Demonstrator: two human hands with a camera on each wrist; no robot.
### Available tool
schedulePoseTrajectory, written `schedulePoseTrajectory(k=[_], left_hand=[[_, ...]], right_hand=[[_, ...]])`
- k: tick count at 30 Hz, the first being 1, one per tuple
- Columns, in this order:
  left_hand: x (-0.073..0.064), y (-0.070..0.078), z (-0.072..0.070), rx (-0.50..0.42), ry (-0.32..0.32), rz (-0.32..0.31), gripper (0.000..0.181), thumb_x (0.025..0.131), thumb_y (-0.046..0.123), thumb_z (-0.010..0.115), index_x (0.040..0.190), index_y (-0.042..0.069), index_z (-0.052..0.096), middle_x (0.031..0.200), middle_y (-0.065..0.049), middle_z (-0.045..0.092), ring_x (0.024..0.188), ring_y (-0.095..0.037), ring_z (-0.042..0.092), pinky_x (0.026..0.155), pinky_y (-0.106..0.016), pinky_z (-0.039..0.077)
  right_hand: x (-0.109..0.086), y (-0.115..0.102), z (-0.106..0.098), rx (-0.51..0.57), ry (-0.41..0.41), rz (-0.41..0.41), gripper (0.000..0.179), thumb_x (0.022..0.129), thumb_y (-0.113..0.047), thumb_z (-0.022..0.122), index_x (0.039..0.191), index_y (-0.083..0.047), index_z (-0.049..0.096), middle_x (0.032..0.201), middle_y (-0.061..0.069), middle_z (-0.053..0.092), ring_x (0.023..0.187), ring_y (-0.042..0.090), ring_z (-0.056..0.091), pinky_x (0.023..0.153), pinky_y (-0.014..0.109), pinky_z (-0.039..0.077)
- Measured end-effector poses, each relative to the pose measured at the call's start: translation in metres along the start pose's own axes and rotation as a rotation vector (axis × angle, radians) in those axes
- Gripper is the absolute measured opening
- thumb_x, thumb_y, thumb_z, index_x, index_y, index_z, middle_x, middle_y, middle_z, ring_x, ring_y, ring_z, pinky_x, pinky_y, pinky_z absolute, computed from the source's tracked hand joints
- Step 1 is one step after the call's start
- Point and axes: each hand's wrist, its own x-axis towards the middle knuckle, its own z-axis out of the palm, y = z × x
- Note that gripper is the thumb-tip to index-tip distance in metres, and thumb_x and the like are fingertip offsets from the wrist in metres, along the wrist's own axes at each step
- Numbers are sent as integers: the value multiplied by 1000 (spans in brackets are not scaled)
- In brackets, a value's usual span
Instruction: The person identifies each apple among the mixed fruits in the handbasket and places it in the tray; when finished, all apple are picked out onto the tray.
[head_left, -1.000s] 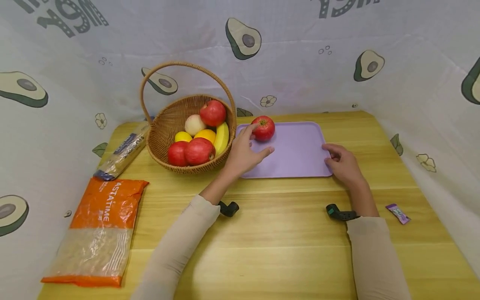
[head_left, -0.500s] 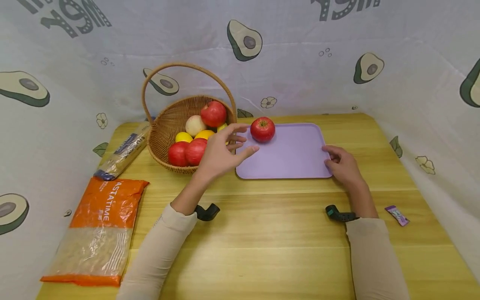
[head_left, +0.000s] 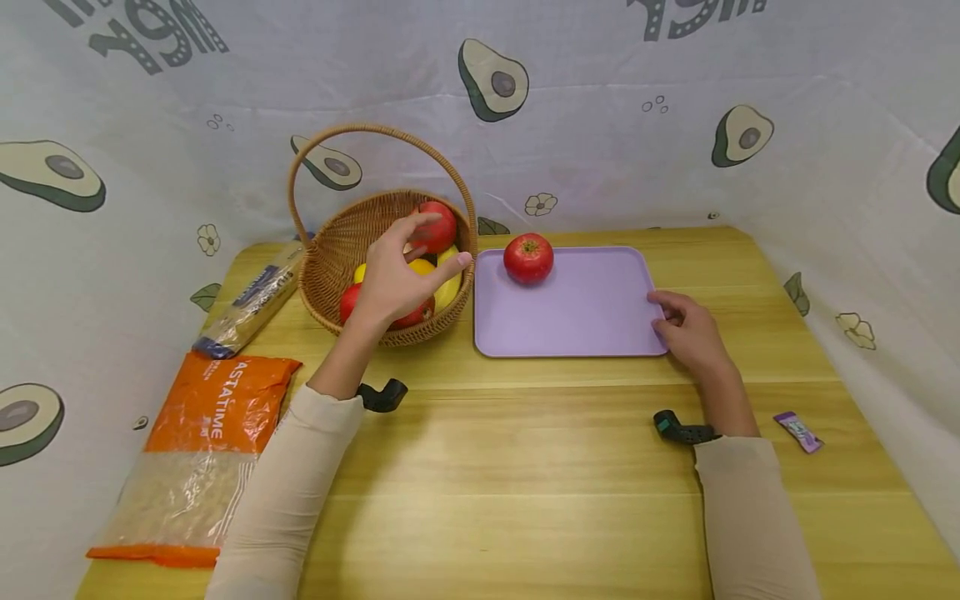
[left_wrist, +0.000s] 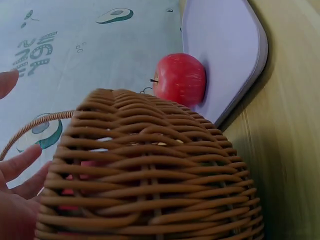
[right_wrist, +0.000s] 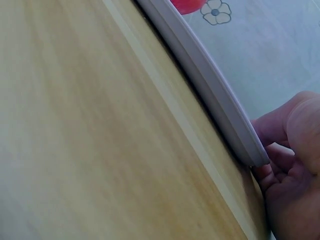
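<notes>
- The left hand [head_left: 396, 271] is over the basket [head_left: 343, 229], thumb and fingers apart, holding nothing.
- The right hand [head_left: 692, 331] pinches the edge of the tray [head_left: 577, 312], probably light and stiff.
- The apple [head_left: 529, 259] rests on the tray's far left part; likely firm, smooth, best held around its sides.

Head view looks down; close wrist views share the tray [head_left: 570, 317].

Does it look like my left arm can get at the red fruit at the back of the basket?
Probably yes: the left grip is empty over the basket, overlapping that red fruit in the head view, and the handle doesn't seem to block it. I can't judge any gap.
</notes>
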Motion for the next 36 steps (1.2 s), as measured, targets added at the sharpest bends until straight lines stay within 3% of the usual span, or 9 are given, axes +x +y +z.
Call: schedulePoseTrajectory(k=[4,11,19,27,36], left_hand=[[5,-5,-3,33,7,-23,79,84,52,79,147,12,54,149,-6,53,137,-26,53,112,-43,49],[14,-8,-6,144,-5,-160,91,80,68,75,153,20,48,153,-6,48,137,-30,50,110,-46,49],[23,-12,-11,266,-37,-265,99,78,77,68,156,22,42,158,-6,44,140,-32,43,112,-59,42],[32,-18,-8,285,-75,-296,107,78,79,67,160,20,35,157,-12,43,140,-33,43,113,-60,42],[44,-21,-12,301,-114,-366,113,76,82,65,163,20,28,159,-11,41,142,-32,42,115,-58,41]], right_hand=[[1,1,0,-8,5,-8,47,102,-4,55,149,-1,52,118,20,52,97,22,45,68,9,39],[0,3,1,-13,5,-10,46,102,-6,55,148,-2,53,118,18,52,96,21,45,68,10,39],[1,3,0,-9,6,-14,46,102,-7,55,148,-1,53,118,19,51,95,21,44,69,11,39],[-1,1,0,10,8,-8,47,102,-5,54,149,-3,53,120,18,51,97,21,45,69,10,40],[-1,1,2,15,12,-2,47,102,-5,53,149,-4,53,122,19,52,99,22,45,69,9,41]])
